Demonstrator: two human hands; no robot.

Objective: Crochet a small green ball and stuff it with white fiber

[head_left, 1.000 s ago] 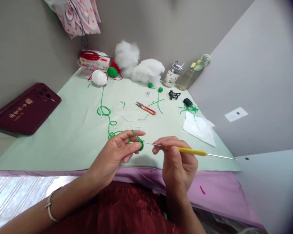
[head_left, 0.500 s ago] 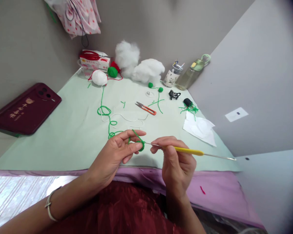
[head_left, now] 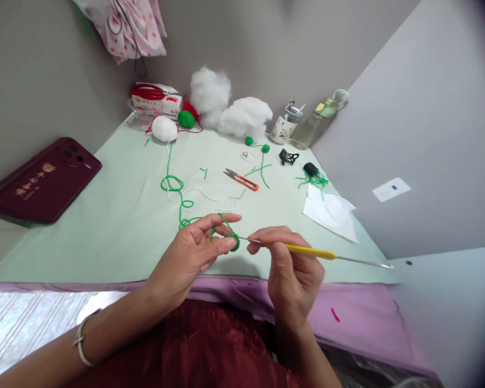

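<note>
Between the thumb and fingers of my left hand (head_left: 196, 242) is a small round green crochet piece (head_left: 236, 243). A strand of green yarn (head_left: 227, 222) runs from it up over my left index finger. My right hand (head_left: 293, 269) is closed around the yellow handle of a double-ended crochet hook (head_left: 311, 251), pen-like. The hook's thin metal tip meets the right edge of the green piece; whether it sits inside a stitch is too small to tell. Its other end points right. Loose green yarn (head_left: 173, 184) trails across the table from behind my left hand.
Orange thread snips (head_left: 242, 179) lie mid-table, near yarn scraps. Behind are a white yarn ball (head_left: 164, 129), a green ball (head_left: 186, 119), white stuffing (head_left: 246, 117), a pen cup (head_left: 285, 127) and a bottle (head_left: 317, 121). A maroon phone (head_left: 42, 180) is left; white paper (head_left: 331, 213) is right.
The hook and my right hand have shifted very slightly, the hook's far end a touch lower and to the right. My left fingers have curled in a little around the green piece.
</note>
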